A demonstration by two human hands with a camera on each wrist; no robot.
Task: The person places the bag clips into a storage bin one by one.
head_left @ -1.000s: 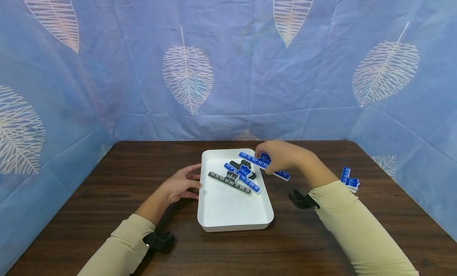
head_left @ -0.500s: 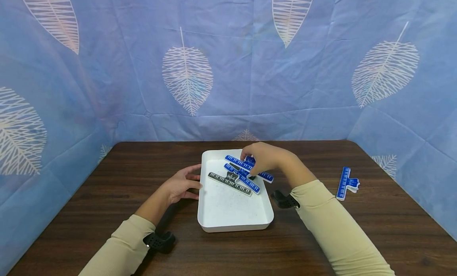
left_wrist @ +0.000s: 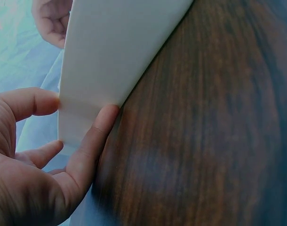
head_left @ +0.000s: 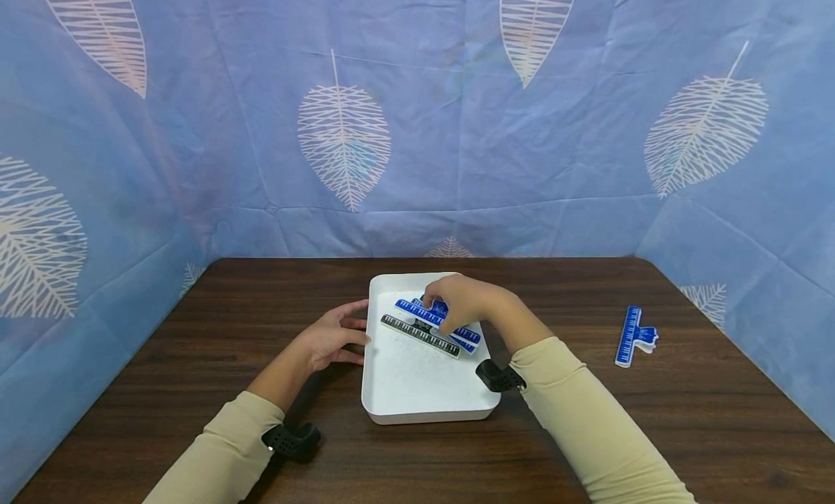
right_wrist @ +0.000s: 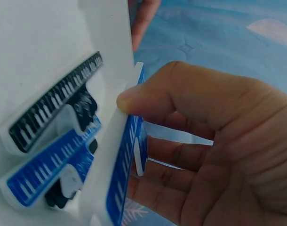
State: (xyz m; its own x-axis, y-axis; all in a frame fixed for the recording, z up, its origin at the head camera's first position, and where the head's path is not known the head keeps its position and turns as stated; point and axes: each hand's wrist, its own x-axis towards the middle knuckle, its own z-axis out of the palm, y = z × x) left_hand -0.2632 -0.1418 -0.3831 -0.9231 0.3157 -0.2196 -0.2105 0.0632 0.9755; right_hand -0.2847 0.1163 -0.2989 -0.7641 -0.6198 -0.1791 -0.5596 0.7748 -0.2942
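Observation:
My right hand pinches a blue piano-keyboard clip between thumb and fingers, over the far half of a white tray. In the right wrist view the held clip stands on edge, the thumb on its white side. Under it lies another blue clip, partly covering a dark clip; a black keyboard clip rests beside them on the tray floor. My left hand has its extended fingers against the tray's left wall; the left wrist view shows fingertips touching that wall.
At the right of the dark wooden table lie blue clips, apparently stacked. A blue cloth with white leaf prints hangs behind and at both sides of the table.
My right hand has carried the blue clip leftward and lower, from the tray's right rim to above the other clips. The left hand and the tray stay in place.

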